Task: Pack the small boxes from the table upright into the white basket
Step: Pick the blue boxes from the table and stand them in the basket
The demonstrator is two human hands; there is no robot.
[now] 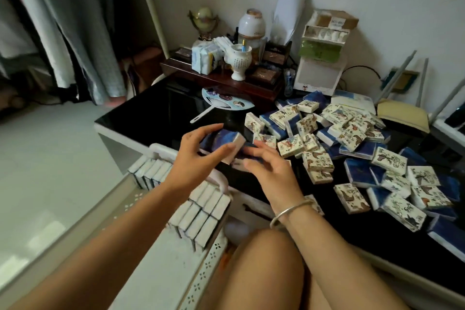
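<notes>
My left hand (195, 152) grips a small blue and white box (226, 145) between thumb and fingers, above the table's near left edge. Just right of it my right hand (268, 167), with a silver bangle on the wrist, has loosely spread fingers over more blue boxes (245, 152); whether it holds one is unclear. The white basket (173, 257) stands below the table edge at lower left, with rows of boxes (201, 214) standing upright inside it. Several loose boxes (352, 148) lie in a heap across the black table (151, 118).
A blue paper fan (226, 102) lies on the table behind my hands. A dark wooden tray (226, 78) with a white cup, jar and packets sits at the back. A white carton (320, 58) stands by the wall. My knee (264, 259) is beside the basket.
</notes>
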